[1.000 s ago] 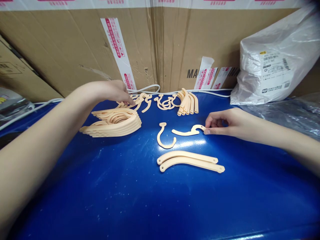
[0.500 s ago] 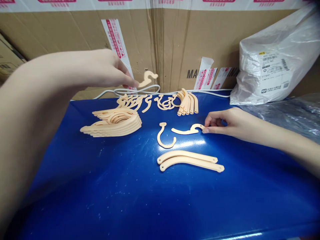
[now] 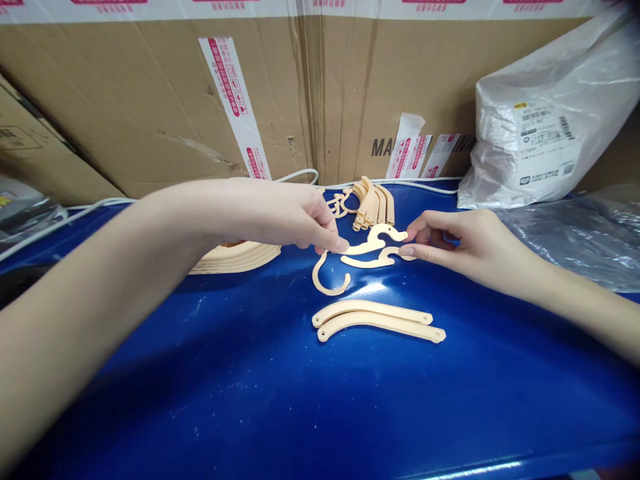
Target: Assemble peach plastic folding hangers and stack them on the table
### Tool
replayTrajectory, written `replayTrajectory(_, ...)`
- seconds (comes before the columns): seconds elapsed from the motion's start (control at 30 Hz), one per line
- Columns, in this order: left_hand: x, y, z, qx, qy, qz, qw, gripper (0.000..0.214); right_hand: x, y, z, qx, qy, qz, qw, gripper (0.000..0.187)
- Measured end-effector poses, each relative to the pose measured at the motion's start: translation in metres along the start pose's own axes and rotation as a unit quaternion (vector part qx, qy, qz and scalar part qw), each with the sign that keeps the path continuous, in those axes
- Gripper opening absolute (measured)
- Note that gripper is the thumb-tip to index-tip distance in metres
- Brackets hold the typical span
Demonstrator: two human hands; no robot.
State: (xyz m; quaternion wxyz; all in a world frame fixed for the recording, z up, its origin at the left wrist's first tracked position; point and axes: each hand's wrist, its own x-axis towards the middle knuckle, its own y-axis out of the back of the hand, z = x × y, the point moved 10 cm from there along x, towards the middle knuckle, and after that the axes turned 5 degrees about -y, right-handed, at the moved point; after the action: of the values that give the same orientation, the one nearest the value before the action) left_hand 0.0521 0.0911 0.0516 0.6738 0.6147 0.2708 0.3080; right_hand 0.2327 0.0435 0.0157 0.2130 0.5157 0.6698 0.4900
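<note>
My left hand (image 3: 300, 213) pinches the left end of a beige S-curved hanger piece (image 3: 364, 247). The piece's right tip meets the fingers of my right hand (image 3: 457, 241). Just below it lies a second, matching curved hanger piece (image 3: 367, 263) on the blue table, its right end between my right thumb and fingers. A beige hanger hook (image 3: 331, 291) rests below my left fingertips, its top partly hidden by them. Closer to me, two long curved hanger arms (image 3: 373, 307) lie side by side.
A stack of beige hangers (image 3: 245, 257) is partly covered by my left forearm. Behind are loose hooks (image 3: 340, 205) and a pile of hanger arms (image 3: 373, 207). Cardboard boxes (image 3: 165, 100), a white cable (image 3: 300, 175) and a plastic-wrapped package (image 3: 535, 127) line the back.
My left hand has brought its curved piece from the back left, down and right, to just above the other curved piece. My right hand stays at nearly the same place.
</note>
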Motion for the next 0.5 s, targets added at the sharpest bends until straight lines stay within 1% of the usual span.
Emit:
replayTrajectory(0.07, 0.000, -0.009, 0.011, -0.032, -0.023, -0.037, 0.999, 0.037, 0.000, 0.003, 0.001, -0.011, -0.001, 0.020, 1.000, 0.041)
replayTrajectory(0.13, -0.001, -0.021, 0.022, -0.074, -0.039, -0.096, 0.992, 0.036, 0.000, 0.007, 0.001, -0.018, 0.003, 0.041, 0.999, 0.042)
replayTrajectory(0.23, -0.004, -0.035, 0.032, -0.118, -0.038, -0.172, 0.977, 0.035, 0.000, 0.013, 0.000, -0.026, 0.014, 0.068, 0.997, 0.043)
replayTrajectory(0.33, -0.005, -0.040, 0.036, -0.131, -0.030, -0.193, 0.972, 0.030, -0.001, 0.015, -0.003, -0.044, 0.026, 0.079, 0.996, 0.041)
replayTrajectory(0.5, -0.006, -0.049, 0.042, -0.151, -0.037, -0.190, 0.969, 0.030, -0.003, 0.009, -0.011, -0.103, 0.049, 0.061, 0.992, 0.026)
